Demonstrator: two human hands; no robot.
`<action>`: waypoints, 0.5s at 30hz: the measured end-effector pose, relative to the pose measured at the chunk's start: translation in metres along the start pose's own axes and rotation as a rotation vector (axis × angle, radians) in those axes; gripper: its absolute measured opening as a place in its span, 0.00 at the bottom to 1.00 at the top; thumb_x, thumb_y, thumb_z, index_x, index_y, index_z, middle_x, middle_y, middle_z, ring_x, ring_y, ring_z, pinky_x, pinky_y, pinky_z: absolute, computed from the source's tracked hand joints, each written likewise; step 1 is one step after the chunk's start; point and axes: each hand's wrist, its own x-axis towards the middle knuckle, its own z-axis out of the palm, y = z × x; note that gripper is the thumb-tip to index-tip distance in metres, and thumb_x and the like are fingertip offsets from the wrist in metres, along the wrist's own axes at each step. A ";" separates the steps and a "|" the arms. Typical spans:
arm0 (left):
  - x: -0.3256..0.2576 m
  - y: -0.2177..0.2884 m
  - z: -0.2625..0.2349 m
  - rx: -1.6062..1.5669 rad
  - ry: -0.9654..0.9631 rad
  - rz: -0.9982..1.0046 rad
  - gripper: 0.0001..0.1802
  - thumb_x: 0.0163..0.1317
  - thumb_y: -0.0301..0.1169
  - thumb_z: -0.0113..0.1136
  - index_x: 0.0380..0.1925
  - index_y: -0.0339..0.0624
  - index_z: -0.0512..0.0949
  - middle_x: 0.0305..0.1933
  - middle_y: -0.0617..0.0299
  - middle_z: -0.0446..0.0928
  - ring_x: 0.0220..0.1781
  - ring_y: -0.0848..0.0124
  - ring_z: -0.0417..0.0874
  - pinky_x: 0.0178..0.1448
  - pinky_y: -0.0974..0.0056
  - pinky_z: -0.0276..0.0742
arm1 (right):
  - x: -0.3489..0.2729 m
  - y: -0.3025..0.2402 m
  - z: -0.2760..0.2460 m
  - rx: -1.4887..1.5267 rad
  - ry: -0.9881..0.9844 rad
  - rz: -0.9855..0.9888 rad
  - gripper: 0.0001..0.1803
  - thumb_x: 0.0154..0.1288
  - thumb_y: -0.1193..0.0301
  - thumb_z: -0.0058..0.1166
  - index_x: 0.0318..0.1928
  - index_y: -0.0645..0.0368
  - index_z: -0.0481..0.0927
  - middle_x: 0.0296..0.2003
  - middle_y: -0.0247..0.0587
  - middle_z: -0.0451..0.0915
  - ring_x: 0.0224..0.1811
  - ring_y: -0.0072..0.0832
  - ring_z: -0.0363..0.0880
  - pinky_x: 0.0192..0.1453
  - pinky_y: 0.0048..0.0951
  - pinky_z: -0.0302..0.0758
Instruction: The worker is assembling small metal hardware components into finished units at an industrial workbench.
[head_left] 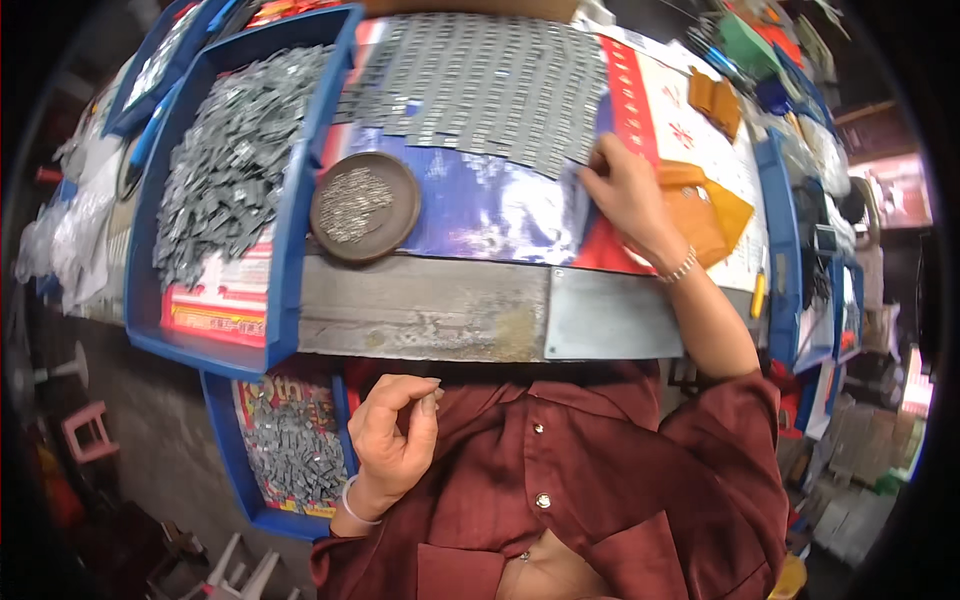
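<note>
Rows of small grey rectangular pieces [480, 85] cover the far half of a shiny blue sheet [480, 195]. At the lower right corner of these rows is my right hand [630, 195], its thumb and forefinger pinched together. Anything between those fingertips is too small to make out. My left hand [395, 440] is raised in front of my body, just off the table's near edge. Its thumb and forefinger are closed in a pinch, and what they hold, if anything, is unclear. A round brown dish [405, 215] of tiny silvery parts [354, 203] stands left of the blue sheet.
A large blue tray [285, 250] heaped with loose grey pieces [240, 150] stands at the left. Below it sits a smaller blue tray [240, 490] of grey pieces. Orange-brown pouches [705, 225] and a grey plate [610, 315] lie at the right, with more blue bins [785, 260] beyond.
</note>
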 end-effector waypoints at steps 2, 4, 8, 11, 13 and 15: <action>0.005 0.004 -0.019 0.111 0.023 0.040 0.13 0.53 0.12 0.57 0.38 0.34 0.75 0.30 0.53 0.78 0.28 0.64 0.80 0.32 0.67 0.76 | -0.014 -0.017 -0.005 0.043 -0.040 -0.019 0.09 0.58 0.75 0.57 0.33 0.64 0.69 0.24 0.44 0.73 0.28 0.30 0.74 0.35 0.30 0.72; 0.017 0.005 -0.045 0.241 0.078 0.082 0.12 0.52 0.12 0.56 0.37 0.34 0.75 0.30 0.53 0.78 0.29 0.60 0.80 0.33 0.63 0.76 | -0.040 -0.032 -0.023 0.045 -0.042 -0.055 0.07 0.57 0.78 0.56 0.34 0.65 0.71 0.25 0.46 0.72 0.29 0.36 0.73 0.36 0.31 0.71; 0.053 0.011 -0.110 0.449 0.326 0.036 0.08 0.57 0.16 0.57 0.36 0.34 0.77 0.28 0.57 0.78 0.25 0.71 0.78 0.31 0.68 0.72 | -0.096 -0.045 -0.032 0.070 -0.035 -0.084 0.05 0.59 0.84 0.53 0.31 0.65 0.71 0.28 0.41 0.71 0.31 0.29 0.72 0.38 0.27 0.69; 0.094 -0.002 -0.156 0.467 0.248 0.016 0.08 0.59 0.20 0.55 0.38 0.33 0.77 0.31 0.56 0.79 0.29 0.70 0.79 0.34 0.68 0.74 | -0.124 -0.045 -0.032 0.065 -0.015 -0.120 0.05 0.58 0.86 0.52 0.33 0.66 0.71 0.29 0.42 0.72 0.33 0.32 0.73 0.41 0.27 0.71; 0.120 -0.022 -0.173 0.572 0.088 0.030 0.10 0.58 0.22 0.56 0.40 0.35 0.78 0.34 0.56 0.79 0.32 0.70 0.79 0.36 0.67 0.75 | -0.134 -0.046 -0.025 0.069 0.035 -0.162 0.06 0.57 0.87 0.51 0.34 0.66 0.72 0.30 0.44 0.73 0.34 0.34 0.74 0.43 0.28 0.71; 0.141 -0.045 -0.181 0.665 -0.118 -0.074 0.11 0.56 0.25 0.59 0.41 0.36 0.78 0.34 0.55 0.79 0.35 0.66 0.80 0.39 0.64 0.75 | -0.142 -0.045 -0.018 0.092 0.046 -0.154 0.07 0.56 0.88 0.50 0.35 0.66 0.72 0.31 0.45 0.74 0.35 0.34 0.74 0.44 0.28 0.71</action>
